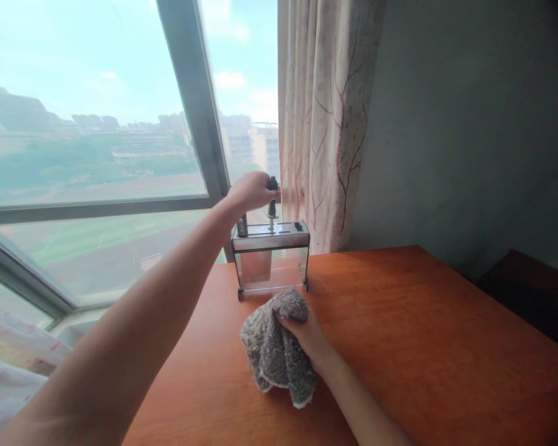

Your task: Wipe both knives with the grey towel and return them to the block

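Note:
At the far edge of the wooden table (390, 322) stands a knife block (292, 238) with a metal top and see-through sides. My left hand (253, 189) reaches over it, its fingers closed around an upright black handle (272, 207) with a round metal collar above the slotted top. A second dark handle (242, 227) stands at the block's left end, partly behind my wrist. Through the clear side a broad blade (255, 266) is visible. Nearer to me, my right hand (309, 337) grips a bunched grey, fluffy cloth (281, 350) just above or on the tabletop.
A slanted window frame (190, 80) rises behind the table on the left. A patterned curtain (325, 124) hangs close behind the block, and a grey wall (456, 124) lies to the right. Light fabric (13, 384) shows at the lower left.

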Demonstrator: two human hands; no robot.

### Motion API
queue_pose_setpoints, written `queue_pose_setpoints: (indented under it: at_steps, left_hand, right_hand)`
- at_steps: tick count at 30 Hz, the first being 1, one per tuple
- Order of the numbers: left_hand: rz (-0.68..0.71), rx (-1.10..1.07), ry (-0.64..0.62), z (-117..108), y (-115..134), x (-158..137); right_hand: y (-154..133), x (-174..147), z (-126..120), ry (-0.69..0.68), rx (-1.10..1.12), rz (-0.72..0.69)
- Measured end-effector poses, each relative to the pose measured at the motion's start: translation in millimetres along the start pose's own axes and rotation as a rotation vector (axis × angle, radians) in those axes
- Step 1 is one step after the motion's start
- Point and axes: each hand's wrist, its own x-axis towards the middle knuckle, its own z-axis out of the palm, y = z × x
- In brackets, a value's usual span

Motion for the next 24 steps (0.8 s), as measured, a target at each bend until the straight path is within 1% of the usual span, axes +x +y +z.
queue_pose_setpoints:
  at_steps: [4, 8, 14, 19, 21, 22, 24]
  left_hand:
    - [0.011, 0.086, -0.079, -1, -2, 3]
    - [-0.017, 0.174, -0.179, 1, 0, 1]
    - [-0.069, 0.229, -0.160, 4, 5, 0]
    - [-0.064, 0.257, -0.161, 6, 7, -1]
    - [-0.026, 0.261, -0.104, 4, 11, -7]
    - [0.007, 0.249, -0.034, 2, 14, -12]
    - [0.095, 0.164, 0.169, 0, 22, -28]
  right_hand:
    - [-1, -1, 1, 0.020, -0.008, 0.000]
    - [-2, -2, 2, 0.021, 0.011, 0.011]
    - [-2, -2, 2, 0.016, 0.005, 0.020]
    - [-4, -2, 2, 0.008, -0.004, 0.016]
    - [-5, -3, 2, 0.013, 0.007, 0.027]
    - [-6, -3, 2, 0.008, 0.023, 0.035]
    - [-8, -3, 2, 0.002, 0.077, 0.058]
